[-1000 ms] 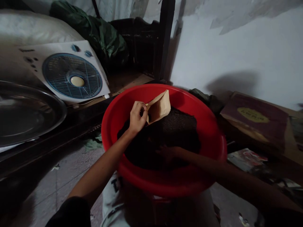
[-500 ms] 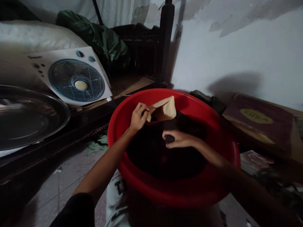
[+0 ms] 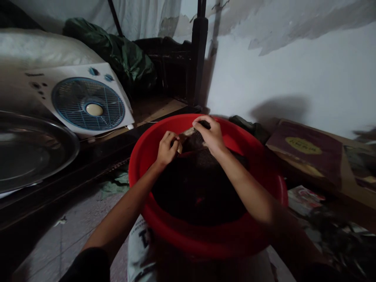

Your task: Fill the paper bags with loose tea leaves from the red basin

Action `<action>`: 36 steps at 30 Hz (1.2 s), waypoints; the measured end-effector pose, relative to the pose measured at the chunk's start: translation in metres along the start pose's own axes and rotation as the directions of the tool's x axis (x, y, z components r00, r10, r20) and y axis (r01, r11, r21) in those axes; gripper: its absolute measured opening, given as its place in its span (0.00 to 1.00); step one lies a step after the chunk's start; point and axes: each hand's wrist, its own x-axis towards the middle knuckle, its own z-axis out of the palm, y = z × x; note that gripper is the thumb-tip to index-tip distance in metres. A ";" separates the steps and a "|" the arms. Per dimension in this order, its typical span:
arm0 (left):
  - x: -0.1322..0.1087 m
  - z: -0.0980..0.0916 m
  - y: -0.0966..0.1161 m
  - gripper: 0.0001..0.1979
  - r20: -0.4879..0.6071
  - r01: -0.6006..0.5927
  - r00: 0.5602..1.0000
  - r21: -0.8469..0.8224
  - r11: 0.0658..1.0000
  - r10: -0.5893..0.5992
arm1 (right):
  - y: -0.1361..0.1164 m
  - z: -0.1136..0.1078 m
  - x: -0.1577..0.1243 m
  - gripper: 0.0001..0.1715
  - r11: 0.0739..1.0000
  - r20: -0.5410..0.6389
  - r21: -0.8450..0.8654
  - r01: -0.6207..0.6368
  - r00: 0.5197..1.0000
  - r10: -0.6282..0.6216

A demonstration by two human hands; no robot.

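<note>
A wide red basin [image 3: 135, 164] holds a bed of dark loose material [image 3: 196, 188], whose kind I cannot make out. At its far left side my left hand [image 3: 168, 150] is closed on the edge of a small tan bag [image 3: 187, 133]. My right hand [image 3: 212, 137] is over the bag's mouth, fingers curled around some of the dark material. Dark bits show below these fingers, blurred, at the bag. Most of the bag is hidden behind the right hand and the dark material.
Left of the basin stand a white box fan [image 3: 94, 103] and a large metal tray [image 3: 69, 152]. A dark wooden post [image 3: 199, 58] rises behind. On the right lies a purple box [image 3: 305, 150] with a yellow oval label. Dark green cloth [image 3: 117, 55] lies behind the fan.
My right hand has risen from the dark material to the bag's mouth, carrying a handful of it. My left hand keeps its hold on the bag. The view has shifted slightly.
</note>
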 end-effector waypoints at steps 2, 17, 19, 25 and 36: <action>0.001 -0.001 -0.001 0.06 -0.054 0.011 0.998 -0.016 1.000 -0.012 | -0.008 -0.007 -0.005 0.07 0.986 0.089 -0.122 0.110 0.991 -0.099; 0.003 -0.009 0.010 0.10 -0.335 0.155 0.930 -0.019 0.988 -0.153 | 0.025 -0.219 -0.190 0.64 0.442 -0.509 -0.222 -0.869 0.490 0.707; 0.003 -0.013 0.014 0.10 -0.364 0.168 0.917 -0.018 0.986 -0.164 | 0.027 -0.219 -0.182 0.58 0.399 -0.499 -0.045 -0.916 0.367 0.785; 0.019 -0.029 0.010 0.08 -0.391 0.201 0.899 -0.033 0.979 -0.197 | 0.038 -0.220 -0.170 0.44 0.423 -0.528 0.105 -0.900 0.310 0.791; 0.044 -0.040 -0.027 0.06 -0.374 0.280 0.895 0.051 0.959 -0.242 | 0.019 -0.171 -0.180 0.42 0.500 -0.434 0.133 -0.856 0.403 0.805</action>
